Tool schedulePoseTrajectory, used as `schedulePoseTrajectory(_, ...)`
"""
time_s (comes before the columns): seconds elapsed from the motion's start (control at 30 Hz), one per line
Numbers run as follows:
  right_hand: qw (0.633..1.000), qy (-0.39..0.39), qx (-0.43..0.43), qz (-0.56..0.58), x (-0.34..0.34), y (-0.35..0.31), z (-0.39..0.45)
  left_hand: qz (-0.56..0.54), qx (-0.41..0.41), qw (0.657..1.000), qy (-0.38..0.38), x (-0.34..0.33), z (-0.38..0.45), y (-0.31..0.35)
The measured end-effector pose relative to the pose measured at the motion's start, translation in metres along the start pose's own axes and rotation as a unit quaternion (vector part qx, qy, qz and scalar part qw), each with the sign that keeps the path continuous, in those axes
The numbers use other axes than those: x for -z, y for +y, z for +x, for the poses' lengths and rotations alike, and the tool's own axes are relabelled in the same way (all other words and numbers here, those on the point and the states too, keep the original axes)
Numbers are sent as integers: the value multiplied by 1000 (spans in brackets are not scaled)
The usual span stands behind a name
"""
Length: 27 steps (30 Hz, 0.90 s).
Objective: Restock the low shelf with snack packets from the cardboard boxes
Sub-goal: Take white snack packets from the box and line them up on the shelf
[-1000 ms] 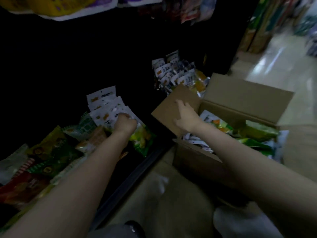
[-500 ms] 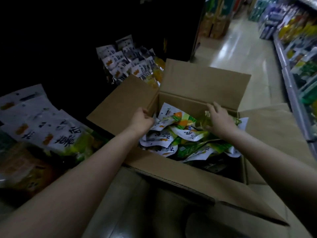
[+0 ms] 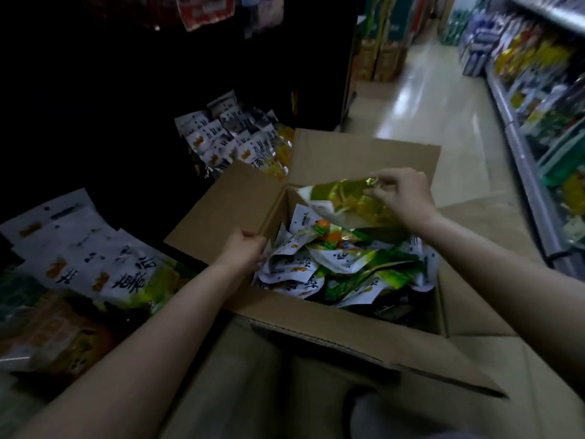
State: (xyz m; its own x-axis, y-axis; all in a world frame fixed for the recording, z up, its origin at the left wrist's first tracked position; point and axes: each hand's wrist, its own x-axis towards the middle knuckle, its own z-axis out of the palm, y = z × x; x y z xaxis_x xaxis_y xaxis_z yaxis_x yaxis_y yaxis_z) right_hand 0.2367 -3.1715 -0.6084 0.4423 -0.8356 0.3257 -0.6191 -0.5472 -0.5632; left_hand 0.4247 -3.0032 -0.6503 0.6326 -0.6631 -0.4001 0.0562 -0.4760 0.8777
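Observation:
An open cardboard box (image 3: 316, 321) sits in front of me, filled with several white, green and yellow snack packets (image 3: 342, 264). My right hand (image 3: 402, 194) pinches the top edge of one green-yellow packet (image 3: 345, 204) and holds it lifted above the pile at the box's far side. My left hand (image 3: 243, 251) grips the left wall of the box where the flap folds out. On the low shelf (image 3: 95, 318) at the left lie rows of white and green packets (image 3: 104, 267).
A second cluster of white packets (image 3: 234, 137) fills the shelf farther back, behind the box's left flap (image 3: 228, 213). The dark shelving unit rises on the left. An aisle floor (image 3: 443, 115) runs ahead, with stocked shelves (image 3: 544, 99) along the right.
My right hand has taken hold of a green-yellow packet and lifted it out of the pile. My left hand stays at the box's left wall.

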Motion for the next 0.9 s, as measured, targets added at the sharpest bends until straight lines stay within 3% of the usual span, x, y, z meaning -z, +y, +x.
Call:
schedulePoseTrajectory(0.07, 995, 1, 76, 71, 12, -40, -12, -75, 13, 997, -17, 10, -30, 15)
schedulePoseTrajectory(0.13, 974, -3, 209, 88, 17, -82, -34, -215, 44, 974, -48, 30, -57, 28)
schedulePoseTrajectory(0.27, 846, 35, 532, -5, -15, -141, -85, -391, 75, 915, -68, 93, -86, 25)
schedulePoseTrajectory(0.3, 819, 28, 573, -16, -28, -151, -96, -404, 75, 910, -49, 109, -89, 18)
schedulePoseTrajectory(0.37, 803, -41, 594, -12, -51, -168, -115, -394, 68, 917, 12, 142, -96, 1)
schedulePoseTrajectory(0.43, 832, -145, 535, 24, -70, -186, -130, -336, 46, 937, 83, 173, -101, -20)
schedulePoseTrajectory(0.53, 892, -299, 326, 90, -98, -218, -139, -215, -27, 965, 151, 221, -106, -53)
schedulePoseTrajectory(0.63, 881, -425, 159, 135, -142, -238, -143, -152, -65, 979, 118, 254, -112, -79)
schedulePoseTrajectory(0.77, 832, -503, 86, 217, -198, -257, -177, -59, -38, 993, 91, 269, -106, -121)
schedulePoseTrajectory(0.9, 852, -464, 32, 241, -241, -253, -202, -50, 4, 996, 80, 267, -86, -147)
